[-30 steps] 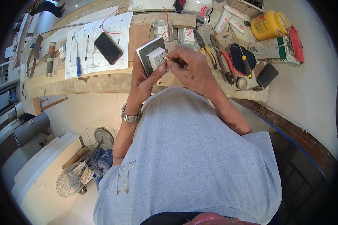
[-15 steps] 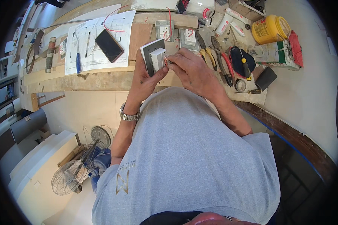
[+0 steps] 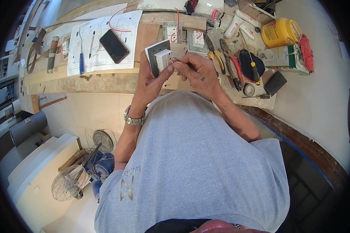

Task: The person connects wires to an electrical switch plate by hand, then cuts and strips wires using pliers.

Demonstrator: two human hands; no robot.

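My left hand (image 3: 148, 83) grips a wall switch plate (image 3: 154, 50) from below and from its left side, above the bench's front edge. The plate is tilted, and its dark back with white switch modules (image 3: 163, 59) faces right. Against those modules my right hand (image 3: 201, 75) closes in a pinch, thumb and forefinger together. A short bit of red wire (image 3: 171, 61) shows at these fingertips, where the left thumb also rests. The wire's far end is hidden by the fingers. Two similar plates with red wires, a left one (image 3: 169, 27) and a right one (image 3: 194, 46), lie just beyond.
Pliers (image 3: 215, 54), cutters with red handles (image 3: 236, 68) and a screwdriver (image 3: 254, 72) lie on the right. Behind them stands a yellow tub (image 3: 278, 33). Leftward, a phone (image 3: 114, 46) and a blue-handled screwdriver (image 3: 81, 64) rest on a drawing sheet (image 3: 132, 29).
My right hand has turned and its fingers have curled in more at the modules. The left hand and the switch plate have stayed almost in place.
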